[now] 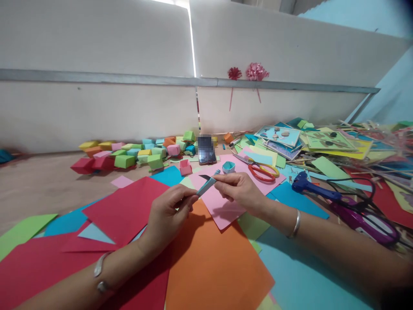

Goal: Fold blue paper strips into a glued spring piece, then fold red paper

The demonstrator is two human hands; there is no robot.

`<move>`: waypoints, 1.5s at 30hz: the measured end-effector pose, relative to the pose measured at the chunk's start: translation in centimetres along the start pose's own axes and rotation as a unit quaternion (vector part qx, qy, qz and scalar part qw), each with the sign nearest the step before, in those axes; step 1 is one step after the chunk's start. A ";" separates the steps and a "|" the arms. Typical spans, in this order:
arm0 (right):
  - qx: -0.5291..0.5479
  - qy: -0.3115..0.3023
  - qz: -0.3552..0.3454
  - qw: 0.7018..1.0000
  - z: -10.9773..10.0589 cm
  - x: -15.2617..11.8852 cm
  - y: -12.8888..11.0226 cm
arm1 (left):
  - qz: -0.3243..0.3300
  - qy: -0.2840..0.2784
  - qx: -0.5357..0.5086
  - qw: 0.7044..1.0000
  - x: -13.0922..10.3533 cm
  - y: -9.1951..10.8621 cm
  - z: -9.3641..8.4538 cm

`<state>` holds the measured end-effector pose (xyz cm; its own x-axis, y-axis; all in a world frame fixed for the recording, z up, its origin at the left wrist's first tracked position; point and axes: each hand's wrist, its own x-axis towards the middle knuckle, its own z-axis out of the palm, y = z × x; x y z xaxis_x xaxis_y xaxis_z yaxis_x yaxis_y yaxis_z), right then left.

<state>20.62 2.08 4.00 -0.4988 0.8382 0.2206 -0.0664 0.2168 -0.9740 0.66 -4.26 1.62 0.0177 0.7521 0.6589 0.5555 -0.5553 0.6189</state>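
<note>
Between my two hands is a small folded strip of light blue paper (205, 187), with a dark pointed edge showing at its top. My left hand (169, 215) pinches its lower end, and the fingertips of my right hand (240, 191) close on its upper end. Both hands are held above an orange sheet (216, 258) and a pink sheet (222, 211). Just beyond my right hand sits a small folded teal paper cup (229, 167). A pink open paper box (185, 167) stands further left.
Scissors (263, 172) with red and yellow handles lie at the right, near a blue and purple corded tool (364, 219). A phone (206, 151) leans at the back beside several coloured paper cubes (125, 161). Red sheets (122, 211) spread leftward; cards and sticks pile up at right.
</note>
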 end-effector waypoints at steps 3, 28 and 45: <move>0.051 0.018 0.029 0.998 0.4 -0.2 0.3 | 0.011 -0.007 0.001 1.000 0.1 0.2 -0.1; -0.125 0.000 -0.053 0.991 -0.3 0.0 -1.3 | 0.080 -0.005 0.074 0.994 -0.3 0.8 0.1; -0.026 -0.044 0.061 0.997 -1.6 0.6 -1.5 | 0.081 -0.068 0.055 0.993 0.1 1.5 -0.1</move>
<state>21.81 3.04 5.63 -0.5742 0.8135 0.0929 0.0436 0.1437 -0.9887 1.40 -5.00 2.66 0.2234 0.7007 0.6776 0.6227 -0.6374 0.4539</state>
